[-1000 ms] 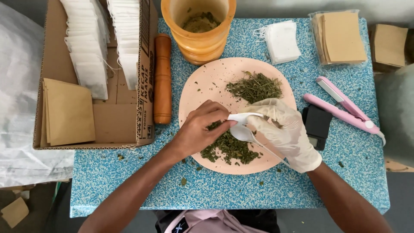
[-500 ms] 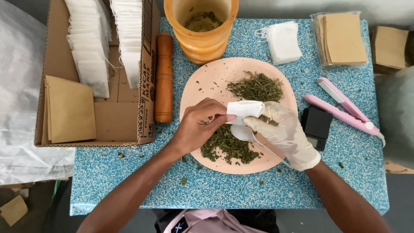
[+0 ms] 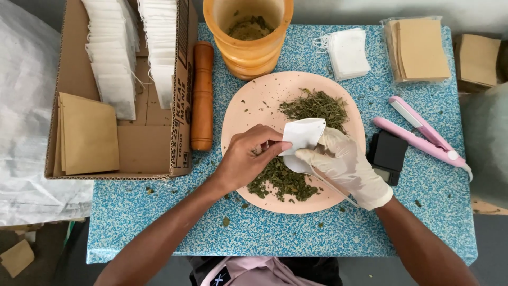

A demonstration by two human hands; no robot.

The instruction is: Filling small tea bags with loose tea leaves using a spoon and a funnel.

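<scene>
Blue speckled counter (image 3: 159, 217). Cardboard box (image 3: 137, 148) at left, wooden pestle (image 3: 202, 95) beside. Left hand (image 3: 244, 159) grip pinches white filter bag (image 3: 302, 135) over pink plate (image 3: 254, 100) of dried herbs (image 3: 315, 105). Gloved right hand (image 3: 346, 164) grip closed on bag's other side. Pink sealer (image 3: 423, 132) at right.

A brown cardboard box (image 3: 153, 153), printed in black on its side wall, is set at the left of the bench. Flat tan envelopes (image 3: 87, 135) and rows of white sachets (image 3: 114, 63) are stacked inside it. More tan envelopes in a clear wrapper (image 3: 418, 50) are laid at the far right.
</scene>
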